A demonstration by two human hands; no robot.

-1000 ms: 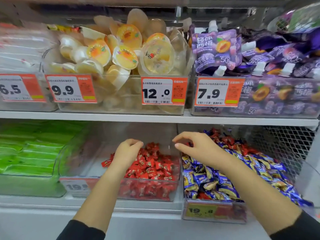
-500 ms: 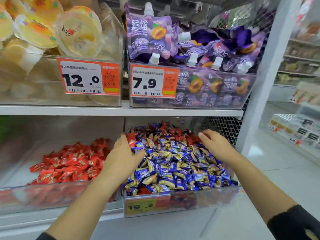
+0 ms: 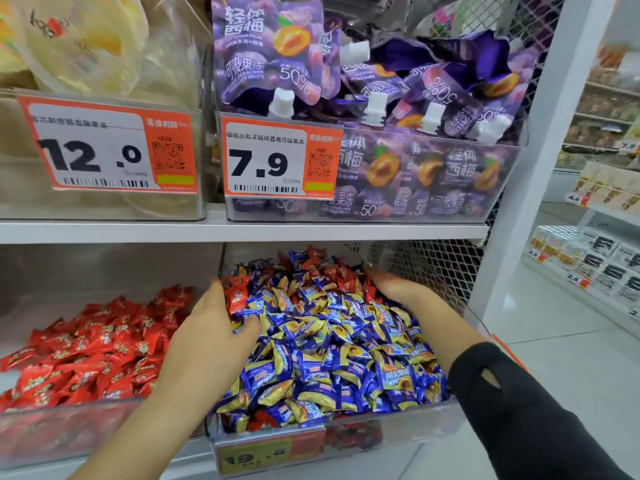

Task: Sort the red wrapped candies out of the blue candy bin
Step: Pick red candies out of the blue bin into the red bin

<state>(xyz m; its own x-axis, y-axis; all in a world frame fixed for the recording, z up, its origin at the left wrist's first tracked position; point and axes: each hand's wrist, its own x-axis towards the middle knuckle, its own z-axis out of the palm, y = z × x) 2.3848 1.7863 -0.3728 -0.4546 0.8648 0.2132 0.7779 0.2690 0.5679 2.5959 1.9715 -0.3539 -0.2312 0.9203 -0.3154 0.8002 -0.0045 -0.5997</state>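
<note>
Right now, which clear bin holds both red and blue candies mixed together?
The lower right bin tagged 19.8, between both hands; the bin left of it holds only red.

Clear bin (image 3: 346, 433) heaped with blue wrapped candies (image 3: 332, 344), red wrapped candies (image 3: 322, 268) scattered toward 12 o'clock, left hand (image 3: 211, 341) resting on the pile at 9 o'clock, right hand (image 3: 398, 289) at 2 o'clock, neighbouring bin of red candies (image 3: 93, 344) further at 9 o'clock.

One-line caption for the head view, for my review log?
Both hands, left hand and right hand, rest in the blue candy bin, red wrapped candies mixed in at its back.
</note>
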